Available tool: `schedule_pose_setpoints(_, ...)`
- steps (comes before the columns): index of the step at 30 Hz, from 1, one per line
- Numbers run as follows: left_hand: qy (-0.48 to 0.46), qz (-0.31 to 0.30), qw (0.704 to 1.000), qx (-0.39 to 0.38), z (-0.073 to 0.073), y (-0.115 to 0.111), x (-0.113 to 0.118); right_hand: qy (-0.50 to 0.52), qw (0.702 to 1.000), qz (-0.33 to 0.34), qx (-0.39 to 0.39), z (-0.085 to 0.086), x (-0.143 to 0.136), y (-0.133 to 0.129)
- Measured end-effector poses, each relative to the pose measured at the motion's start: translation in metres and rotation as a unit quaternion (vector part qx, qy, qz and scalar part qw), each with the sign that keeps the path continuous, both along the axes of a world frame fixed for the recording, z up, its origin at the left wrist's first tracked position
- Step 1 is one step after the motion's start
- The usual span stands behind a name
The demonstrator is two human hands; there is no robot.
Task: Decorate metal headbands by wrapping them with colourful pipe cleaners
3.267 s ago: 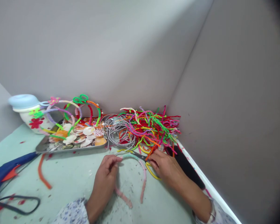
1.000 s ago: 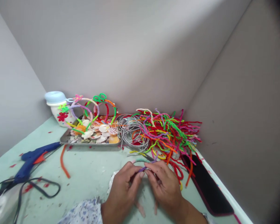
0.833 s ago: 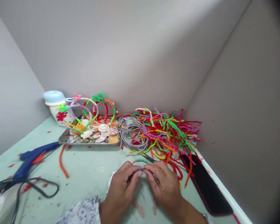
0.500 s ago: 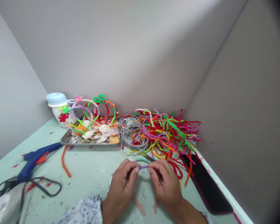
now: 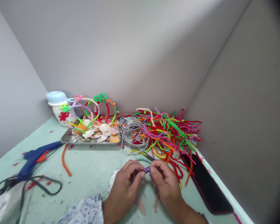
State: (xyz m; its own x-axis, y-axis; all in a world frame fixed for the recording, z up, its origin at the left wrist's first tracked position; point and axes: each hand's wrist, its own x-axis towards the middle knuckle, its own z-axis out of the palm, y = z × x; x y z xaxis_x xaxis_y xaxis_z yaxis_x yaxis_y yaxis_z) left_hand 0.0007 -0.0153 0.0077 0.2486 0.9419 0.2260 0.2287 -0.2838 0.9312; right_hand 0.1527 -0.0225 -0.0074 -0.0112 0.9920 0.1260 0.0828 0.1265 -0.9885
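Observation:
Between the fingertips of both hands is a short purple pipe cleaner [image 5: 147, 170], bent into a small bunch. My left hand [image 5: 127, 183] pinches one side of it, and my right hand [image 5: 166, 183] pinches the other. Below the hands a mint-green fuzzy arc [image 5: 143, 160] shows above the fingers, and pale pink fuzzy ends [image 5: 140, 207] come out beneath; the hands hide whether these are one piece. Scissors [image 5: 149, 157] lie just beyond the fingers, partly covered. A white crinkled thing [image 5: 112, 180] lies beside my left hand.
A metal tray [image 5: 93, 143] holds shell-shaped discs and decorated headbands [image 5: 107, 109]. Nearby are a coil of grey wire [image 5: 133, 133], heaped pipe cleaners [image 5: 170, 130], a black pouch-like thing [image 5: 207, 183], a blue glue gun [image 5: 34, 158] with its cord, and a white cup [image 5: 65, 115] with blue lid.
The purple pipe cleaner was stretched straight between my fingertips and is now bent and bunched. My fingertips have come closer together.

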Motion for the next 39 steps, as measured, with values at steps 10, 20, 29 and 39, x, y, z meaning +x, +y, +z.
schedule_pose_setpoints(10,-0.072,-0.014,0.987,-0.140,-0.007,0.000,0.002,0.069,0.996,0.033,-0.041,-0.001,-0.001,0.002)
schedule_pose_setpoints(20,-0.013,-0.016,0.999,-0.039,0.000,0.002,0.004,0.025,0.999,0.027,-0.015,-0.003,-0.001,-0.001)
schedule_pose_setpoints(29,-0.076,0.036,0.995,-0.058,0.008,0.011,-0.002,-0.033,0.998,-0.015,0.047,-0.004,0.000,0.005)
schedule_pose_setpoints(39,-0.156,0.008,0.969,-0.189,0.012,0.006,0.002,-0.114,0.987,0.075,0.090,0.004,-0.003,0.005)
